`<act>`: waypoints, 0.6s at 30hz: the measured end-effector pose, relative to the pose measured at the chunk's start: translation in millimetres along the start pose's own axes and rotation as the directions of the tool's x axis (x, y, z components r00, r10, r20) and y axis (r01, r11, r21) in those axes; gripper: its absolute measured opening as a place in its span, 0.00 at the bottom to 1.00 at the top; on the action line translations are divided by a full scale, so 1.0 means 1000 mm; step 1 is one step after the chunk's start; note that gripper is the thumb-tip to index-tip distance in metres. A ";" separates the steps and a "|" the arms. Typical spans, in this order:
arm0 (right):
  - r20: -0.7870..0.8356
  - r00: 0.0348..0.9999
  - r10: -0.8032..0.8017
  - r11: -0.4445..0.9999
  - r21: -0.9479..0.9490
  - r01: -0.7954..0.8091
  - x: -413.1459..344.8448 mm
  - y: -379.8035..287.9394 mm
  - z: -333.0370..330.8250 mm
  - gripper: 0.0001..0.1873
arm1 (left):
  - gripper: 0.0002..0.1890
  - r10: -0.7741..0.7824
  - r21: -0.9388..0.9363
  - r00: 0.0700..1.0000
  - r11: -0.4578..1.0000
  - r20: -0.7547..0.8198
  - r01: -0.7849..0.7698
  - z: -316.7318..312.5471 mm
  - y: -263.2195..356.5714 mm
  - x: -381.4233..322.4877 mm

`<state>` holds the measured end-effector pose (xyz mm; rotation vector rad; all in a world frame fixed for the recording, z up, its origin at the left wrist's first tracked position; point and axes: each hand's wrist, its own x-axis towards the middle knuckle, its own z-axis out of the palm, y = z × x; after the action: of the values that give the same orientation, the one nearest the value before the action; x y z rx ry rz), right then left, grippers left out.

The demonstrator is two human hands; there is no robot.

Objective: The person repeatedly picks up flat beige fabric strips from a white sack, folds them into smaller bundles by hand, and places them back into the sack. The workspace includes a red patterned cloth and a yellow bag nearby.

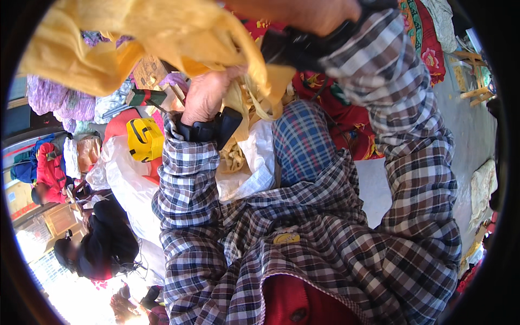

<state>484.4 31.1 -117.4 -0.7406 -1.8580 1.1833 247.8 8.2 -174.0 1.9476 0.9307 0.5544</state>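
A large piece of yellow cloth (162, 32) is raised close to the camera, with loose strips hanging at its right end. My left hand (209, 91) is at its lower edge, gripping the cloth, though folds hide the fingertips. Blurred at the top rim is my right hand (313, 14); its fingers are beyond the picture, so its grip cannot be seen. Both wrists wear black straps. Beneath the cloth, a white woven sack (258, 158) stands open against my knee, with yellowish cloth scraps (232, 156) inside.
Left of my forearm are a yellow case (145, 140) and a clear plastic bag (128, 183). Purple bundles (67, 99) lie farther up. A person in black (107, 237) and a person in red (50, 174) sit at left. Red floral fabric (353, 132) lies beyond my knee; a wooden stool (473, 77) stands far right.
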 end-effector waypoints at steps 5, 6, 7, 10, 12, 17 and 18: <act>0.151 0.988 0.012 1.000 0.000 -0.012 -0.015 0.023 -0.018 0.26 | 0.15 -0.255 -0.882 0.945 0.467 -0.207 -0.067 -0.037 0.055 -0.009; 0.188 0.982 0.002 1.000 0.002 -0.002 -0.020 0.030 -0.017 0.26 | 0.13 -0.264 -0.710 0.876 0.694 -0.404 -0.118 -0.043 0.067 -0.001; 0.212 0.977 0.030 1.000 -0.009 -0.029 -0.024 0.038 -0.017 0.26 | 0.12 -0.232 -0.682 0.872 0.716 -0.430 -0.147 -0.050 0.079 -0.003; 0.229 0.895 0.382 0.915 -0.231 -0.332 -0.039 0.061 0.010 0.32 | 0.16 0.104 -0.265 0.790 0.909 -0.604 -0.322 -0.069 0.112 -0.001; 0.295 0.915 0.275 0.957 -0.179 -0.230 -0.044 0.078 0.047 0.31 | 0.20 -0.124 -0.599 0.707 0.643 -0.696 -0.477 -0.070 0.128 0.002; 0.163 0.923 0.349 0.852 0.354 -0.385 -0.026 0.088 0.064 0.18 | 0.26 0.337 -0.889 0.899 0.263 -0.279 -0.375 -0.113 0.152 -0.028; 0.104 0.931 0.350 0.906 0.217 -0.364 -0.020 0.083 0.052 0.17 | 0.26 0.431 -0.889 0.883 0.309 -0.186 -0.339 -0.121 0.147 -0.032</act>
<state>455.1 24.4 -212.7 -0.9451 -1.6346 1.6440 203.6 -2.3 13.8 1.0874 -0.0505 0.9935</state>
